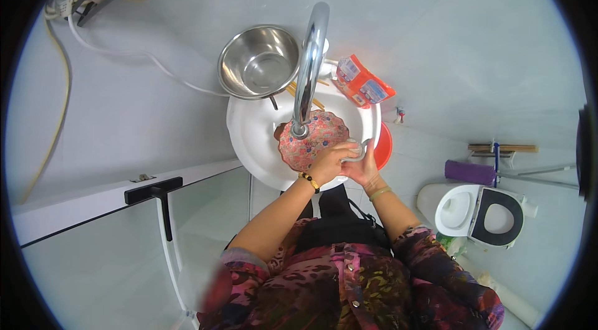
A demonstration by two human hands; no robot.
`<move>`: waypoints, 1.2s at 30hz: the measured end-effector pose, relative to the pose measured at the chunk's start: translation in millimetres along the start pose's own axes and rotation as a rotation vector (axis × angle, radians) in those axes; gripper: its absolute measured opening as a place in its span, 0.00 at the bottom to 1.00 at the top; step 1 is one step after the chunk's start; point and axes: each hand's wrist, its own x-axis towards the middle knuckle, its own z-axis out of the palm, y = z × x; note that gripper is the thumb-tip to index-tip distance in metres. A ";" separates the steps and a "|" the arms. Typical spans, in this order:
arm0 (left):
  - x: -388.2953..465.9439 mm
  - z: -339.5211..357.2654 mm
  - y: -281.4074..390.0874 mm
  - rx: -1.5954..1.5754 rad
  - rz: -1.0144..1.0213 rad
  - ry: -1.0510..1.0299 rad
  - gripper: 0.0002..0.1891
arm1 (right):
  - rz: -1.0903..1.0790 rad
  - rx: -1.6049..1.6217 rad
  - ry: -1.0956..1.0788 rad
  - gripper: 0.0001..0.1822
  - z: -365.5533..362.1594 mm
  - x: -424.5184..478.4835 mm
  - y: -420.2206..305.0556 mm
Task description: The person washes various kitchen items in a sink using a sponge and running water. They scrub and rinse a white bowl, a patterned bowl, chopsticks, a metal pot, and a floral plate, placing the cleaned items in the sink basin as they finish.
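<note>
My right hand [362, 169] holds a small pale dish [357, 155] at the right side of the white washbasin [252, 152], its thumb up along the rim. My left hand [331, 162] is closed over the same dish from the left; whether a cloth lies under its fingers cannot be told. Below and left of the hands, a pink floral plate [310, 143] with a scalloped edge lies in the basin. Something brown [279, 130] shows from under the plate's left edge. The chrome faucet [310, 64] arches above and partly hides the plate.
A stainless steel bowl [264, 66] rests on the basin's back left rim. Wooden chopsticks [292, 89] lie behind the faucet. An orange-red printed packet [364, 85] stands at the back right. A red bucket [384, 145] is below right; the toilet [458, 208] is farther right.
</note>
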 end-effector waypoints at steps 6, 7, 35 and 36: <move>-14.9 5.9 4.4 0.018 0.021 -0.123 0.17 | 0.030 -0.103 0.182 0.28 -16.6 14.1 -10.4; -14.6 6.5 8.6 0.039 0.052 -0.142 0.18 | 0.042 -0.116 0.182 0.22 -24.6 15.7 -13.2; -60.7 -90.7 -72.4 0.493 -0.136 0.349 0.21 | 0.236 -0.527 0.334 0.36 7.0 37.5 -30.8; -67.0 -89.6 -69.8 0.534 -0.101 0.277 0.20 | 0.247 -0.502 0.336 0.35 9.7 36.8 -31.0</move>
